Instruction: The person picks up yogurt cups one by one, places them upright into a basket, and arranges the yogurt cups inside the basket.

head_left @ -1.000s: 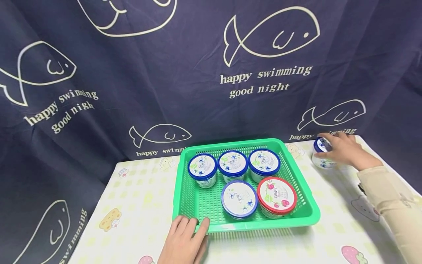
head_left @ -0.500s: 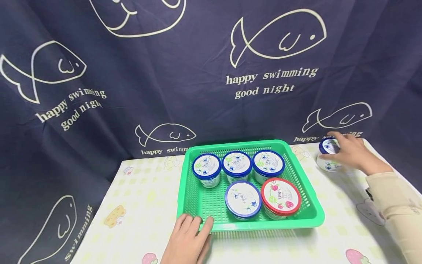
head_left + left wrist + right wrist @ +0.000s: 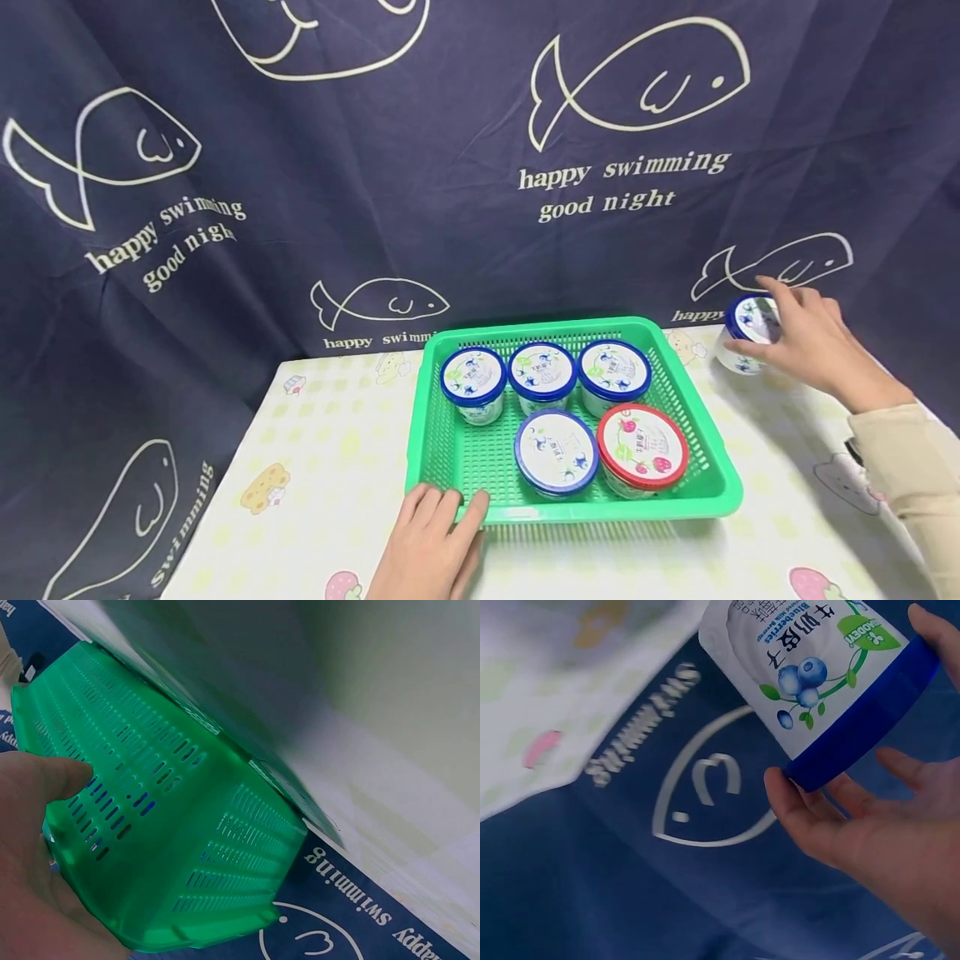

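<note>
A white cup with a blue lid and blueberry print [image 3: 752,321] is in my right hand [image 3: 813,342] at the far right of the table. In the right wrist view, my thumb and fingers grip the cup's blue lid [image 3: 870,712] by its rim. My left hand [image 3: 431,537] holds the near rim of the green plastic basket [image 3: 588,510] near its left corner. From the left wrist view, the thumb [image 3: 71,776] presses on the basket's slotted outer wall, the fingers hooked over the rim. Inside the basket stand several blue-lidded cups [image 3: 542,369] and a red-lidded cup [image 3: 642,446].
The table has a pale checked cloth [image 3: 322,433] with cartoon prints. Behind its back edge hangs a dark blue curtain [image 3: 420,192] with white fish drawings. Bare basket floor [image 3: 480,458] shows at the front left inside the basket.
My right hand has raised the blue-lidded cup a little at the far right. My left hand stays on the basket rim. The head view has shifted slightly.
</note>
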Demonstrator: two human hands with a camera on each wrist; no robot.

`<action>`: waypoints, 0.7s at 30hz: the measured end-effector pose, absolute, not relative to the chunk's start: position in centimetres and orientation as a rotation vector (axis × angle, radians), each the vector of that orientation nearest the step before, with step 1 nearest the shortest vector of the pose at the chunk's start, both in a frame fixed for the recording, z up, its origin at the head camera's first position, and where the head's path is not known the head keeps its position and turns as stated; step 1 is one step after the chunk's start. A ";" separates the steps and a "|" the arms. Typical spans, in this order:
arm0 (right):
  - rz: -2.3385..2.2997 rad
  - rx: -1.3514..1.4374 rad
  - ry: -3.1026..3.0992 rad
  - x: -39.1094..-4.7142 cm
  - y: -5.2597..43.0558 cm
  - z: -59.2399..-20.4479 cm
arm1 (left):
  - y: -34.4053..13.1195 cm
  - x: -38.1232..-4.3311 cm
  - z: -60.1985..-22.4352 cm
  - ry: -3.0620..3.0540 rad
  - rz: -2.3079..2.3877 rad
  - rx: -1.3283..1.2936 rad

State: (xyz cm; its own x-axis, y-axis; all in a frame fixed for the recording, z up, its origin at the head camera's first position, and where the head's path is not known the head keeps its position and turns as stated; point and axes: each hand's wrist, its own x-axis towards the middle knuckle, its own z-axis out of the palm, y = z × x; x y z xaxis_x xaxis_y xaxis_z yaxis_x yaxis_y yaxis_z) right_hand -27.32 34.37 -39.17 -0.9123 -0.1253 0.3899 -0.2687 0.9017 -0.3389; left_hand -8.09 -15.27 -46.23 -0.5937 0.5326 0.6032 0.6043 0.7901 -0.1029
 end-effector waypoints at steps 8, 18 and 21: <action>0.536 0.405 -2.548 -24.6 30.1 -35.6 | -15.5 -8.0 -46.0 -2.343 -0.137 -0.852; 0.471 0.479 -2.457 -23.5 26.5 -33.9 | -15.5 -7.8 -46.0 -2.376 -0.105 -0.863; 0.467 0.546 -2.428 -23.0 25.3 -33.5 | -15.5 -7.8 -45.9 -2.370 -0.114 -0.855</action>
